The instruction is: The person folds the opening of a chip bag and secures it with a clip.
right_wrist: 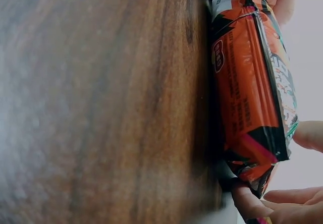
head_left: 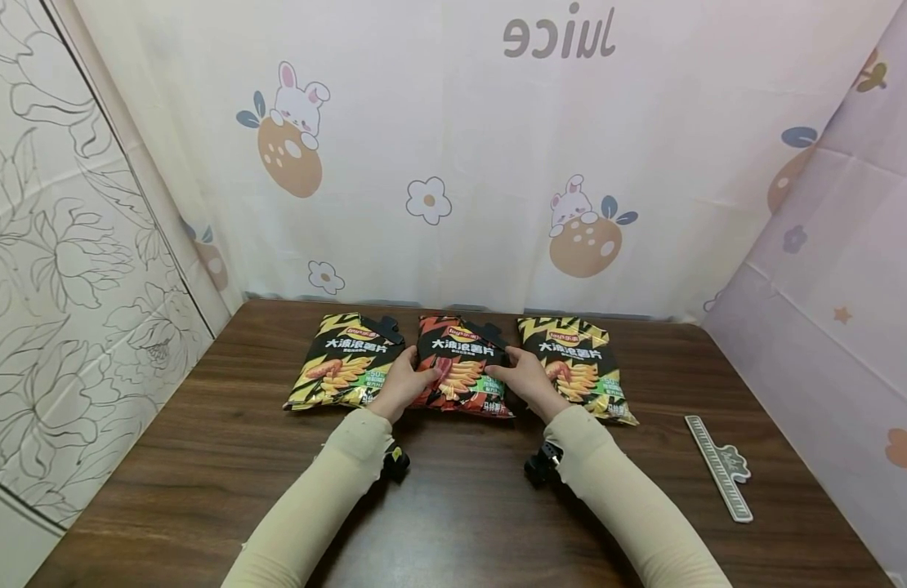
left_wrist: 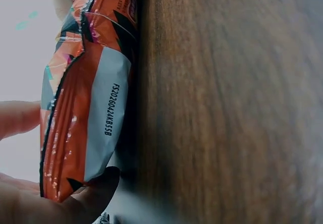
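Note:
A red bag of potato chips [head_left: 457, 377] lies at the back middle of the table, a black bag clip [head_left: 486, 333] on its upper right corner. My left hand [head_left: 400, 385] grips its left side, thumb on the front. On the opposite side my right hand [head_left: 529, 380] holds the bag the same way. The left wrist view shows the bag's lower edge [left_wrist: 75, 118] between thumb and fingers, close to the wood. From the right wrist the other end of that edge [right_wrist: 247, 88] appears, fingertips tucked under its corner.
A yellow-black chip bag [head_left: 343, 363] with a black clip [head_left: 383, 328] lies to the left. Another yellow-black bag [head_left: 574, 367], its upper right corner slanted, lies to the right. A pale long clip [head_left: 718, 469] rests near the table's right edge. A printed curtain [head_left: 439, 253] hangs behind.

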The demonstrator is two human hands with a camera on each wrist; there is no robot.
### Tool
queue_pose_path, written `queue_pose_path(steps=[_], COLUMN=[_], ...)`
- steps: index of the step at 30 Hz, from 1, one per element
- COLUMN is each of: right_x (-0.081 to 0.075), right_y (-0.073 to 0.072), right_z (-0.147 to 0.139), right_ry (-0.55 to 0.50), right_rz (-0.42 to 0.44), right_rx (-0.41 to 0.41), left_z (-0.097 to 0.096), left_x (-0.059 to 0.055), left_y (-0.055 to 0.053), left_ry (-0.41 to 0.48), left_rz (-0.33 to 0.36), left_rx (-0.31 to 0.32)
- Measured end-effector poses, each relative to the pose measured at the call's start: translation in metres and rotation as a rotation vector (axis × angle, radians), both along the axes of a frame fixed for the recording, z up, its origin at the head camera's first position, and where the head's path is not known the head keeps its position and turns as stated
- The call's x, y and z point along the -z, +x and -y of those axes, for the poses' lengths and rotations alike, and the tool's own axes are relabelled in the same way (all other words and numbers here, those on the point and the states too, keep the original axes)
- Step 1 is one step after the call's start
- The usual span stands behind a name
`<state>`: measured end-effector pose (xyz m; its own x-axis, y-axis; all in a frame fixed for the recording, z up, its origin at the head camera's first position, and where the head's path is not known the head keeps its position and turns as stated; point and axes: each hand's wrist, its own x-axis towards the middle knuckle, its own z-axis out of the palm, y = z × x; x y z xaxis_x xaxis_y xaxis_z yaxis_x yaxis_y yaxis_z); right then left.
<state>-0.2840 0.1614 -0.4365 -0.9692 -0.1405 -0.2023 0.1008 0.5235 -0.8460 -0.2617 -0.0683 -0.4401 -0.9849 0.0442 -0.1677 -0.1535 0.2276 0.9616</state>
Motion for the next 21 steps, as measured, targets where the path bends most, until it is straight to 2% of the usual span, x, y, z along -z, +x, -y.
queue_pose_path(steps=[12, 21], right_x=[-0.007, -0.016], right_y=[0.004, 0.008], right_z=[0.0, -0.006], right_ry=[-0.008, -0.069], right_rz=[0.017, -0.009], right_rx=[-0.003, 0.015], left_z=[-0.001, -0.003], left_x=[-0.001, -0.008], left_y=[0.001, 0.007], left_ry=[-0.05, -0.09], left_rz=[0.0, -0.054], left_rx=[-0.012, -0.034])
